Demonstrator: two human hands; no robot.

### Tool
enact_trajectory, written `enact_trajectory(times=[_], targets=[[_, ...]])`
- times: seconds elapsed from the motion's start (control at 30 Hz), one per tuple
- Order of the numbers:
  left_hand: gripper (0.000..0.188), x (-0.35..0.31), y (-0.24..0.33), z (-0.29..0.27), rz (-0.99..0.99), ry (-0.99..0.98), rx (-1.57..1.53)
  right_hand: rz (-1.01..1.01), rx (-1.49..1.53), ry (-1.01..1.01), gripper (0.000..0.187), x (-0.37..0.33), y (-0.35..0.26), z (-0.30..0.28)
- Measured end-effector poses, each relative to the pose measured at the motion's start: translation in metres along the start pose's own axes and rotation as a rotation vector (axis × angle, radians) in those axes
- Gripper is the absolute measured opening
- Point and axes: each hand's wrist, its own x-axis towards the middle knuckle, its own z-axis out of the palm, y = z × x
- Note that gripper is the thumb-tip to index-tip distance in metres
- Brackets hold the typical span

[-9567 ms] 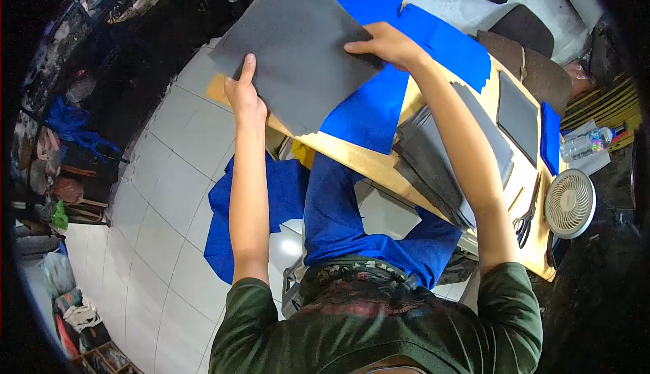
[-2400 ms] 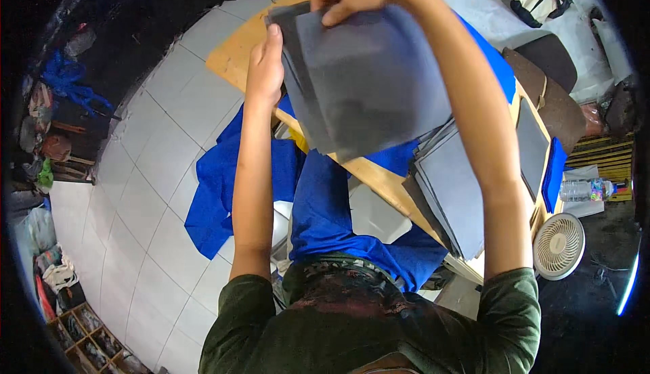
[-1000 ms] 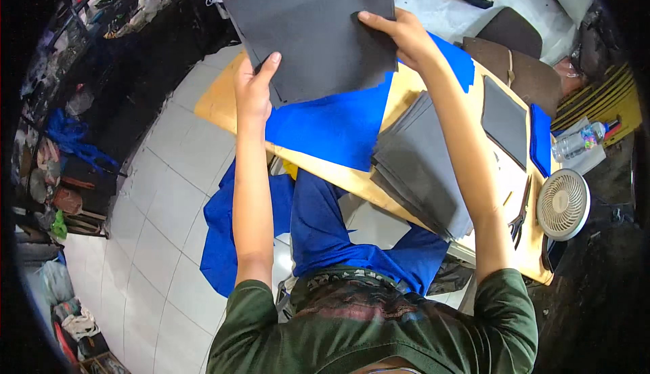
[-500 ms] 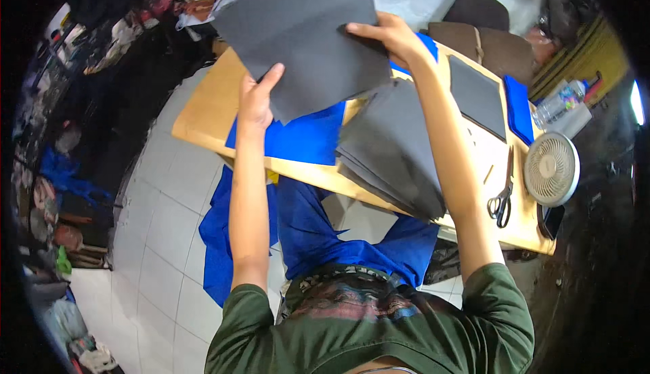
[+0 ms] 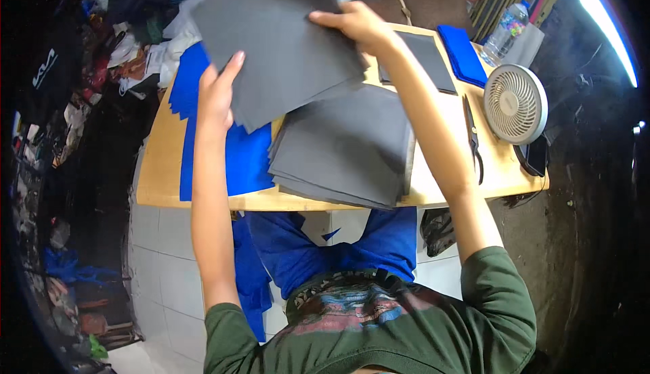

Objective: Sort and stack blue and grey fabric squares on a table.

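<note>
A small stack of dark grey sheets [image 5: 274,49], cloth or thin felt by its look, is held up tilted above the table. My left hand [image 5: 219,95] grips its near left edge, thumb on top. At its right edge my right hand [image 5: 365,27] pinches it, thumb on top and fingers hidden beneath. Below lies a larger pile of dark grey sheets [image 5: 345,145], its edges uneven, near the table's front edge. Left of that pile are blue sheets [image 5: 233,164], partly covered by my left forearm and the held stack.
On the wooden table [image 5: 159,171], to the right, lie another grey stack [image 5: 426,62], a folded blue piece [image 5: 462,54], black scissors [image 5: 474,140], a white fan [image 5: 516,103], a phone [image 5: 533,156] and a water bottle [image 5: 506,33]. A brown cushion [image 5: 430,12] is beyond.
My view has turned, so the table edge now runs nearly level. Both hands still hold the grey sheets, whose lower edges now show fanned apart. More of the pile and blue sheets shows.
</note>
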Motion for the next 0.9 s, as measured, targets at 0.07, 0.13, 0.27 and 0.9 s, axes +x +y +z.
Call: enact_trajectory(times=[0.07,0.13,0.27,0.9], targets=[[0.031,0.027,-0.012,0.039,-0.048,-0.125,0.043,0.050,0.107,0.041,0.041,0.006,0.025,-0.049],[0.031,0.053,-0.035,0.080,-0.024,-0.222,0.106,0.091,-0.030,0.187,0.051,0.002,0.048,-0.094],[0.034,0.099,-0.089,0.164,-0.017,-0.351,0.307,0.094,-0.061,0.394,0.059,-0.004,0.103,-0.166],[0.031,0.135,-0.206,0.249,-0.329,-0.442,1.256,0.621,-0.946,0.311,0.030,0.006,0.202,-0.182]])
